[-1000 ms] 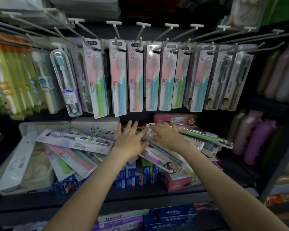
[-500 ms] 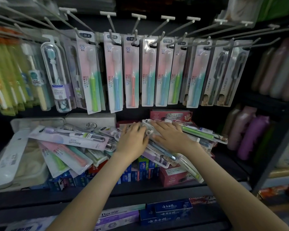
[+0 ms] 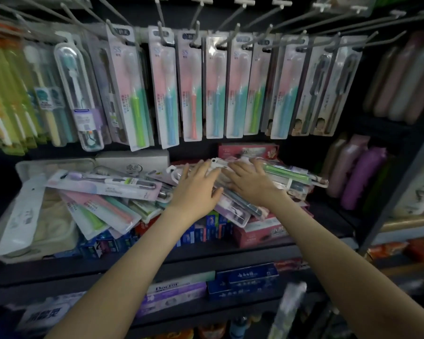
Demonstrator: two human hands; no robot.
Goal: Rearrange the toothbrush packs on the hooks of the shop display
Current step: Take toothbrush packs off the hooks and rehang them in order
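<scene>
SHOP DISPLAY: The left hand (image 3: 196,189) and right hand (image 3: 251,184) press flat, fingers straight, on loose toothbrush packs (image 3: 287,175) heaped on the shelf (image 3: 230,252) below the hooks (image 3: 389,39). Half a second earlier, the left fingers were bent over the heap.

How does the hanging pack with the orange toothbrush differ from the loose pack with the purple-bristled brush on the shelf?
The orange-brush pack hangs upright on a hook; the purple-bristled pack lies sideways on a heap. The orange-brush pack's card is pink and teal; the purple-bristled pack's is pale lilac. Both hold one brush.
</scene>
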